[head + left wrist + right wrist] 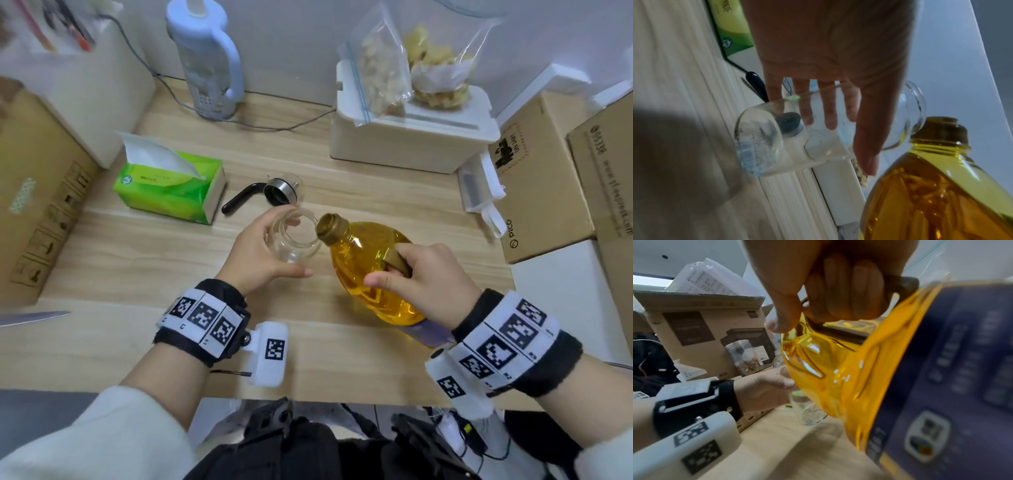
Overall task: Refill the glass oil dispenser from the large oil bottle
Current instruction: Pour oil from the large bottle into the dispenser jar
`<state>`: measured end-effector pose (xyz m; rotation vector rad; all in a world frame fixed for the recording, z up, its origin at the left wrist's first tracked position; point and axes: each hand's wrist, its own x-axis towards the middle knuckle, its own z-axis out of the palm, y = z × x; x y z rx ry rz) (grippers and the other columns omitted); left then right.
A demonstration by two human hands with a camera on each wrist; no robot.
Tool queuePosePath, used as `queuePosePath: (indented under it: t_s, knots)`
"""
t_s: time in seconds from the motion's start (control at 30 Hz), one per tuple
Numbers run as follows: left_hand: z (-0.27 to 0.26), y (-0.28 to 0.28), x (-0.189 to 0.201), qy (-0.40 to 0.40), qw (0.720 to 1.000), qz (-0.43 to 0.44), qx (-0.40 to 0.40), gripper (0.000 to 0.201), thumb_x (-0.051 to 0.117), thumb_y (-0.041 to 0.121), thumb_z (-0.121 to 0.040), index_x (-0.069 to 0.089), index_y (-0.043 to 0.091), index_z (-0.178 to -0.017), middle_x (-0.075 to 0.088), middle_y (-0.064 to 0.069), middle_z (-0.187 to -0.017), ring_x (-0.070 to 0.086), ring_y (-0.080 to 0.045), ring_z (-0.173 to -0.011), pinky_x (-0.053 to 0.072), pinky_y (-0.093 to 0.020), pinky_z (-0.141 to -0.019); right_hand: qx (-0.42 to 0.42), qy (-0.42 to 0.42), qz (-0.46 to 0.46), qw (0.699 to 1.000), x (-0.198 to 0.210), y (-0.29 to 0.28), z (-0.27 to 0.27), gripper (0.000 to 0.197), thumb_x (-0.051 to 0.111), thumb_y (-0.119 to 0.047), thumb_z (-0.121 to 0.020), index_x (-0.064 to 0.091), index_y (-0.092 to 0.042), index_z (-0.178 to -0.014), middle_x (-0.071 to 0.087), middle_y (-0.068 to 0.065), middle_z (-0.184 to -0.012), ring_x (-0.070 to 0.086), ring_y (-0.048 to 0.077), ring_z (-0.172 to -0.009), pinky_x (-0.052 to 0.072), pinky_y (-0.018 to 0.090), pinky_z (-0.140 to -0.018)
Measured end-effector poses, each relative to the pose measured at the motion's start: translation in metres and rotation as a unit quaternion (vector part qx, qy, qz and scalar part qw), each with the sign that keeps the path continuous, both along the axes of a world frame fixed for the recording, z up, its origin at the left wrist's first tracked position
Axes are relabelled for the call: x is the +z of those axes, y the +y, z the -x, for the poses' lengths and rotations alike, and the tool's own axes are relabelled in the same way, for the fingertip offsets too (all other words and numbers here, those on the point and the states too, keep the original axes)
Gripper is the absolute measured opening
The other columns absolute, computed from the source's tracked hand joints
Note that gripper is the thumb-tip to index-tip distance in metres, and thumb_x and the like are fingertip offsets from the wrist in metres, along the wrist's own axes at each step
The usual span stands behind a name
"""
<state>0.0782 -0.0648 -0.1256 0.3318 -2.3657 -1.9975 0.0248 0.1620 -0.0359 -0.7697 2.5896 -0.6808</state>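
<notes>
My left hand [263, 251] grips the clear glass oil dispenser [295, 240], lidless, with thumb and fingers curled round its body [789, 138]. It looks empty. My right hand [416, 275] holds the brown handle of the large oil bottle [368, 274], full of golden oil and tilted to the left. The bottle's open brown neck [330, 229] touches the dispenser's rim [918, 112]. No oil stream is visible. In the right wrist view my fingers [846, 288] wrap the handle above the bottle's purple label [953, 369]. The dispenser's steel lid with black handle [270, 193] lies on the table behind.
A green tissue box [168, 186] sits left of the lid. A white container [407, 137] with food bags stands at the back right, a blue-white kettle [209, 61] at the back. Cardboard boxes [544, 178] flank both sides. A knife blade [34, 318] lies at the left edge.
</notes>
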Motion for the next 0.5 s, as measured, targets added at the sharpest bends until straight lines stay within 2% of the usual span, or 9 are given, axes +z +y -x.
queuePosePath:
  t_s: [0.1,0.23,0.37,0.47,0.5]
  knots:
    - [-0.002,0.002,-0.003,-0.016,1.000,0.002,-0.008,0.090,0.090,0.014,-0.040,0.052,0.020,-0.121,0.062,0.001,-0.117,0.054,-0.010,-0.113,0.038,-0.025,-0.100,0.024,-0.006,-0.046,0.999,0.003,0.001,0.001,0.046,0.065,-0.052,-0.071,0.035,-0.023,-0.051,0.042,-0.006,-0.050,0.042,0.010,-0.051,0.032,0.026,-0.051]
    - [-0.005,0.006,-0.009,-0.032,0.999,-0.001,-0.019,0.089,0.089,0.008,-0.040,0.052,0.024,-0.120,0.061,0.001,-0.120,0.054,-0.011,-0.114,0.037,-0.018,-0.097,0.044,-0.011,-0.115,0.992,0.006,0.001,0.002,0.048,0.057,-0.060,-0.071,0.036,-0.022,-0.053,0.043,-0.002,-0.053,0.043,0.014,-0.054,0.034,0.030,-0.054]
    - [-0.006,0.011,-0.011,-0.033,0.999,0.006,-0.026,0.086,0.089,0.008,-0.040,0.052,0.030,-0.115,0.059,0.003,-0.119,0.053,-0.013,-0.116,0.037,-0.026,-0.101,0.058,-0.024,-0.164,0.984,0.010,0.000,0.001,0.048,0.055,-0.061,-0.073,0.037,-0.021,-0.054,0.042,-0.002,-0.053,0.042,0.012,-0.051,0.031,0.028,-0.050]
    - [-0.005,0.013,-0.010,-0.024,0.999,0.024,-0.033,0.083,0.088,0.006,-0.040,0.051,0.042,-0.105,0.057,0.006,-0.116,0.052,-0.014,-0.115,0.037,-0.030,-0.103,0.073,-0.038,-0.196,0.977,0.013,0.000,0.000,0.048,0.053,-0.062,-0.075,0.039,-0.020,-0.056,0.044,-0.002,-0.055,0.044,0.014,-0.052,0.038,0.031,-0.055]
    - [-0.005,0.013,-0.010,-0.024,0.999,0.032,-0.037,0.083,0.088,0.007,-0.040,0.051,0.042,-0.104,0.056,0.007,-0.115,0.052,-0.014,-0.115,0.037,-0.031,-0.103,0.078,-0.041,-0.206,0.975,0.014,0.000,0.000,0.048,0.052,-0.062,-0.075,0.040,-0.020,-0.057,0.045,-0.002,-0.056,0.045,0.014,-0.053,0.039,0.032,-0.056]
